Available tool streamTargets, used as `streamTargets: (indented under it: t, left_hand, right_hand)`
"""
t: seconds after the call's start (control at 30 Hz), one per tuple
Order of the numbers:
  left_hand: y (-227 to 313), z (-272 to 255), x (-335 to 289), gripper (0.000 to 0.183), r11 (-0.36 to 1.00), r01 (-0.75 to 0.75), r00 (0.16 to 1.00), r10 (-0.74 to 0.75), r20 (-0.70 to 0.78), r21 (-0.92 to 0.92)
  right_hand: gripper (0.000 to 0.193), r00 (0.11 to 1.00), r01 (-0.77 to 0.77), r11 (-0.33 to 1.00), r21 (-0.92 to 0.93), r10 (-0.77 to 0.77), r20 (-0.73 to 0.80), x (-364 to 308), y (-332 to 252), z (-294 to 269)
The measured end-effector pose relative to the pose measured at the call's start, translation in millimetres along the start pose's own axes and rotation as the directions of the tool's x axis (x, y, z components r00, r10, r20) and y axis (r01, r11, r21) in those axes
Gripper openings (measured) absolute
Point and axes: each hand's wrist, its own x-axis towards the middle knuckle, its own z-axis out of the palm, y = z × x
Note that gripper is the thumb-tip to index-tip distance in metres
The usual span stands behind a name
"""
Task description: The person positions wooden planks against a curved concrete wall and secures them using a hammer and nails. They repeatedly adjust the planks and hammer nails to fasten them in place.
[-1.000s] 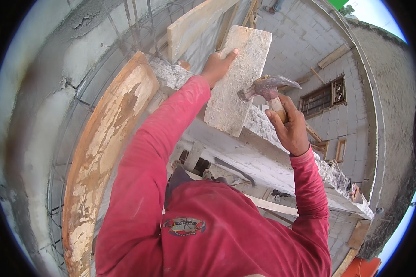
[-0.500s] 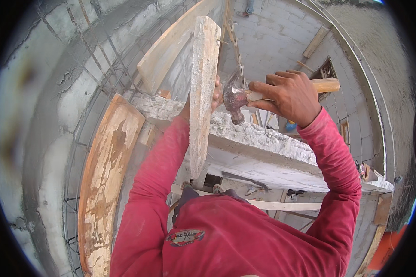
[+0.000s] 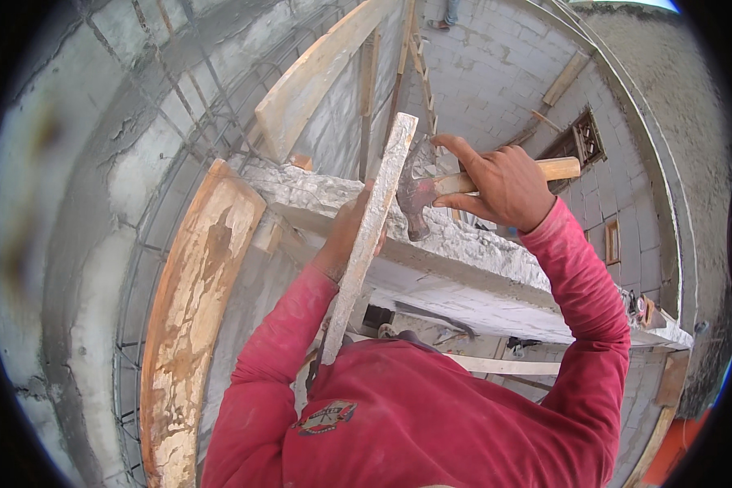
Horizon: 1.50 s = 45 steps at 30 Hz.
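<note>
A narrow wooden board [image 3: 374, 232], crusted with pale cement, stands tilted in front of my chest with its lower end against my shirt. My left hand [image 3: 346, 232] is closed around its middle; some of the fingers are hidden behind it. In my right hand [image 3: 504, 187] is a claw hammer [image 3: 416, 193], gripped by its wooden handle close to the head. The hammer's claw points up beside the board's right face, and the round striking face points down. Whether the claw touches the board I cannot tell.
A rough-topped concrete wall [image 3: 472, 252] runs across under my hands. Left of me leans a wide peeling plank [image 3: 199, 317], beside steel reinforcing bars [image 3: 171, 81]. Another board [image 3: 317, 77] stands beyond. At the far top another person's leg [image 3: 451, 12] shows near a block wall.
The board's top has come down and it leans more to the right, its lower end now at my shirt. More of my left hand shows. The hammer has stayed close to the board.
</note>
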Motion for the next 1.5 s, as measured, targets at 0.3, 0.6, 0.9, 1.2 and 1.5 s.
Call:
streamTargets:
  t: [0.3,0.6,0.9,1.2,1.5]
  left_hand:
    - [4.1,32.6,-70.4,0.066,0.938,0.305,0.928,-0.253,-0.273,0.166]
    - [4.8,-12.7,-117.9,0.033,0.894,0.449,0.871,-0.438,-0.224,-0.003]
    - [-4.2,0.7,-107.6,0.044,0.962,0.273,0.927,-0.257,-0.272,0.024]
    - [-4.7,-19.8,-116.0,0.035,0.95,0.31,0.935,-0.313,-0.167,-0.045]
    - [2.2,-8.8,-115.4,0.057,0.896,0.445,0.82,-0.405,-0.404,0.005]
  right_hand:
    - [0.099,0.981,-0.023,1.0,0.006,0.021,0.191,2.4,-0.5,15.9]
    - [0.053,0.956,0.212,0.957,0.197,-0.245,0.161,-1.0,1.8,57.5]
    - [0.05,1.0,0.013,0.943,0.331,-0.016,0.005,1.5,-32.8,87.8]
    - [0.053,0.999,-0.021,0.95,0.311,0.006,0.049,-0.3,-35.5,107.0]
    - [0.054,0.994,-0.108,0.94,0.323,0.096,0.055,-5.2,-52.4,117.1]
